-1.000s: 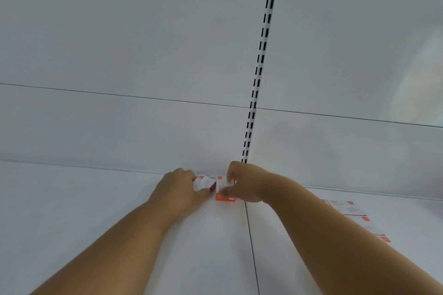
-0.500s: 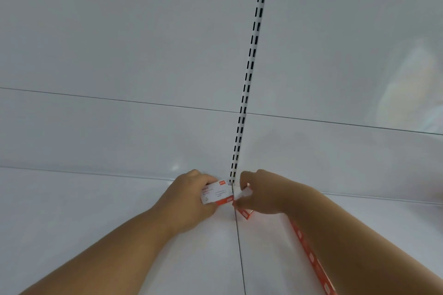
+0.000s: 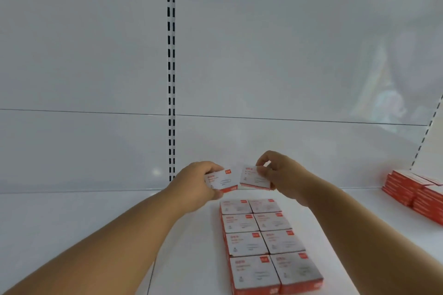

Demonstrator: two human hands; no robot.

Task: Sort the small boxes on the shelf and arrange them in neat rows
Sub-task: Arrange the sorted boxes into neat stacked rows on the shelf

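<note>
Left hand [image 3: 199, 182]: forearm enters from the near left corner and runs up toward centre. Fingers curled round a small white box with an orange edge [image 3: 220, 180], thumb under its near edge, fingers over its far edge. The box is held off the shelf, printed face toward the camera, tilted slightly down to the left.

Right hand [image 3: 279, 175]: forearm enters from the near right and angles up and left, wrist bent. Thumb and fingertips pinch the right end of a second small box [image 3: 253, 177], same white and orange kind. This box is also in the air, roughly level, just right of the first. The two held boxes sit close side by side with a narrow gap between them; they do not appear to touch.

Both held boxes hover just beyond the far end of a block of boxes [image 3: 266, 242] lying flat on the white shelf [image 3: 72, 223]. The block is two columns wide and four rows deep, running from near to far, printed tops up, orange sides showing along the left and near edges. The boxes in it sit tight against one another.

Far right, well apart from the block: a stack of orange boxes [image 3: 417, 191] several layers high, partly cut off by the frame edge.

Behind: white back panel with a slotted upright [image 3: 171, 79] left of the hands; a second slotted upright [image 3: 429, 132] at the right edge.
</note>
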